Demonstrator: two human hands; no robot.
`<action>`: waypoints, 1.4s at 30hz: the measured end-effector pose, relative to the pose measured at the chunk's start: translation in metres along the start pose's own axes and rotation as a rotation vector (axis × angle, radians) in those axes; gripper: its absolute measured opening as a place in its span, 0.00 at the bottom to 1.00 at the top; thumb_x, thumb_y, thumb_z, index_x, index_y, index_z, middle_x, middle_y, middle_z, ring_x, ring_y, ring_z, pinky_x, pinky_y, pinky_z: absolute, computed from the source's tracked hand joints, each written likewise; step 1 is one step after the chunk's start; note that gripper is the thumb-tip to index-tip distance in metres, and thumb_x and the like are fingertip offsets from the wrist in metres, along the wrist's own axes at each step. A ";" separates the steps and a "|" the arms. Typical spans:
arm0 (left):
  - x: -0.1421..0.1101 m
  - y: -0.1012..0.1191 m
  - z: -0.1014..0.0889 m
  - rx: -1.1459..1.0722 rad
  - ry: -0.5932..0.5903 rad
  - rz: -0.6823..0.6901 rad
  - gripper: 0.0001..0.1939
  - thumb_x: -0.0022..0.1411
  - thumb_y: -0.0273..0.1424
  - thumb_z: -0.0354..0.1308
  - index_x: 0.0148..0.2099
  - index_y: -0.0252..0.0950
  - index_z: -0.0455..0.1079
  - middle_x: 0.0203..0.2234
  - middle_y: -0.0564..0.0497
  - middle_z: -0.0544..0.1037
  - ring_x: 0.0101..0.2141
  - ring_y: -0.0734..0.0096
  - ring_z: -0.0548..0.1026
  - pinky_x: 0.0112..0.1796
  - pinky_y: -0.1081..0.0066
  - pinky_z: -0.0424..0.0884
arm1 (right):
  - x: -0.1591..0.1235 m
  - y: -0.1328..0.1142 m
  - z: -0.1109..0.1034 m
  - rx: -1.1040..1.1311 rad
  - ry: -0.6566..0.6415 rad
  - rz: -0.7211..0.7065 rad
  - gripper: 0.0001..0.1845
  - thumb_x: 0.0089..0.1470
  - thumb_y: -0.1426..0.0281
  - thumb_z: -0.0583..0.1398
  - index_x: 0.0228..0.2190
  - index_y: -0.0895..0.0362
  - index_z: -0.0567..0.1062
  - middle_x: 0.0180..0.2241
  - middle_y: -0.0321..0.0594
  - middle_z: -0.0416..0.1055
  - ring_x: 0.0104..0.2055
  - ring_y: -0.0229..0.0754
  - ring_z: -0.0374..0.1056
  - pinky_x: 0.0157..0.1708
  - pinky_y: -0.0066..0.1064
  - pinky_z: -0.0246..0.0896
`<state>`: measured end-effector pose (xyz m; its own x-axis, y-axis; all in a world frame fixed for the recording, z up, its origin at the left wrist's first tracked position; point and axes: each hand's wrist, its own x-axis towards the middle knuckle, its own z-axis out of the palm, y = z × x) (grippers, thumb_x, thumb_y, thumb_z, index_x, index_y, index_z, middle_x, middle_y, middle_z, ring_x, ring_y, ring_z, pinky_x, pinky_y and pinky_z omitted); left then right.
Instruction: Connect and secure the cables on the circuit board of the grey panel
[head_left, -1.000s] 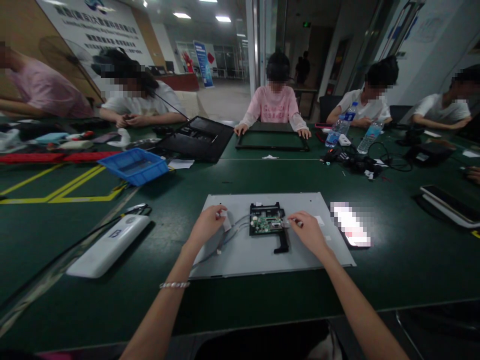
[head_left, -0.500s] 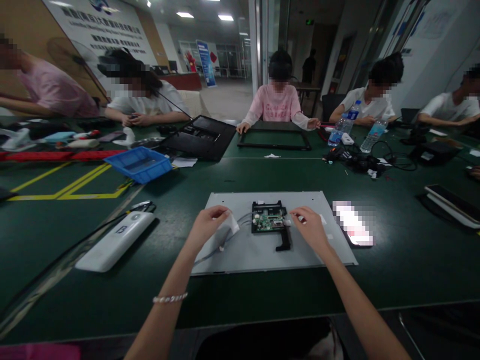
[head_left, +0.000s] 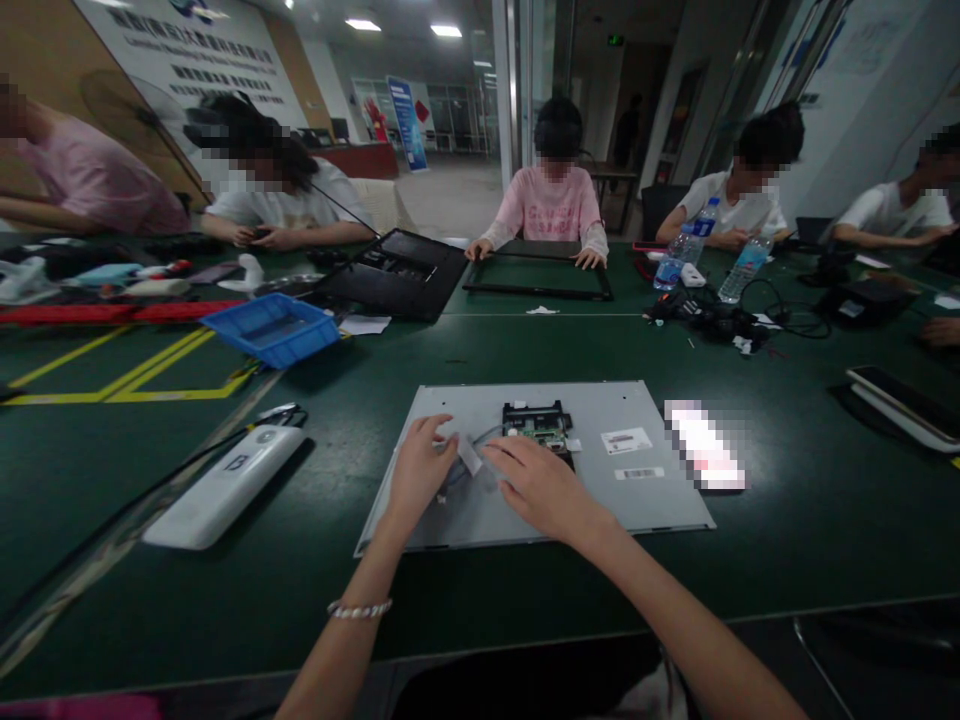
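Left hand [head_left: 424,468]'s got a white strip [head_left: 470,456] pinched in its fingers, right hand [head_left: 546,487]'s are loosely open just beside it, over the gray panel [head_left: 637,505].

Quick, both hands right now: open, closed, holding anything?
Left hand: fingers closed on the white strip.
Right hand: open, fingers close to the strip; can't tell whether they touch it.

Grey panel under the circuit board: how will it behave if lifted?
The panel is probably stiff: flat, with straight edges. The black bracket on it might slide if tilted; can't see whether it's fixed. The bent cables would likely flop.
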<state>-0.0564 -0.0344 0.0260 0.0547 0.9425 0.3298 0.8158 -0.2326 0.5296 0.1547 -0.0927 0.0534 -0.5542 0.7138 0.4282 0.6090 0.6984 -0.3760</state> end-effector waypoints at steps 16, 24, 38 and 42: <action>-0.045 0.026 0.011 0.480 -0.162 0.172 0.13 0.63 0.24 0.47 0.50 0.31 0.64 0.45 0.40 0.74 0.44 0.58 0.73 0.45 0.64 0.66 | -0.005 -0.007 0.038 -0.118 -0.169 -0.134 0.17 0.57 0.65 0.55 0.45 0.64 0.69 0.44 0.50 0.71 0.51 0.45 0.63 0.58 0.39 0.49; -0.044 0.019 0.017 0.386 -0.202 0.090 0.18 0.64 0.27 0.49 0.56 0.29 0.57 0.46 0.38 0.73 0.46 0.58 0.73 0.46 0.65 0.66 | -0.020 -0.022 0.038 -0.062 -0.196 -0.071 0.41 0.52 0.50 0.55 0.54 0.71 0.60 0.56 0.61 0.59 0.59 0.53 0.55 0.61 0.42 0.44; -0.043 0.018 0.015 0.173 -0.164 0.048 0.19 0.61 0.29 0.50 0.54 0.34 0.57 0.46 0.41 0.72 0.46 0.59 0.72 0.45 0.62 0.67 | -0.031 -0.033 0.036 -0.042 -0.150 0.024 0.33 0.54 0.57 0.57 0.54 0.66 0.62 0.56 0.57 0.60 0.59 0.50 0.55 0.60 0.42 0.49; -0.043 0.018 0.013 0.102 -0.080 0.084 0.16 0.59 0.27 0.50 0.50 0.35 0.60 0.48 0.42 0.69 0.50 0.59 0.68 0.50 0.60 0.64 | -0.039 -0.031 0.028 -0.013 -0.093 0.061 0.27 0.56 0.63 0.56 0.54 0.63 0.62 0.54 0.51 0.64 0.57 0.47 0.59 0.59 0.41 0.51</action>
<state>-0.0362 -0.0759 0.0113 0.1675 0.9378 0.3041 0.8603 -0.2897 0.4194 0.1419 -0.1413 0.0257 -0.5656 0.7572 0.3268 0.6503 0.6532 -0.3879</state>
